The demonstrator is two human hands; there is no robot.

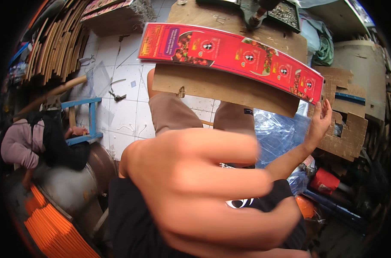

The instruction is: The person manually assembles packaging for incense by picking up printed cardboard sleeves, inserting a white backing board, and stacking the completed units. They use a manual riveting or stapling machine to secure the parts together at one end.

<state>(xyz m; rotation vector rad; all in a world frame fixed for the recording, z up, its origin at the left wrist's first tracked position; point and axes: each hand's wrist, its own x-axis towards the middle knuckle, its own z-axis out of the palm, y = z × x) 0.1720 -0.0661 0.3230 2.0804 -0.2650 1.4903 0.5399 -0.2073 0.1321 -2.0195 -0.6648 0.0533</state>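
Note:
A long red printed strip with food pictures and a pale edge lies across a wooden board over my knees. At the strip's right end is my right hand, fingers stretched up and touching its corner. My left hand is raised very close to the camera, its back showing and a little blurred. Its fingers are loosely bent with gaps between them, and nothing shows in them; the fingertips are partly hidden. This hand covers much of my lap and black shirt.
Clear plastic sheets and cut cardboard lie to the right. A tray of small metal pieces stands at the far side. Another person bends at the left by a blue frame and stacked orange pieces.

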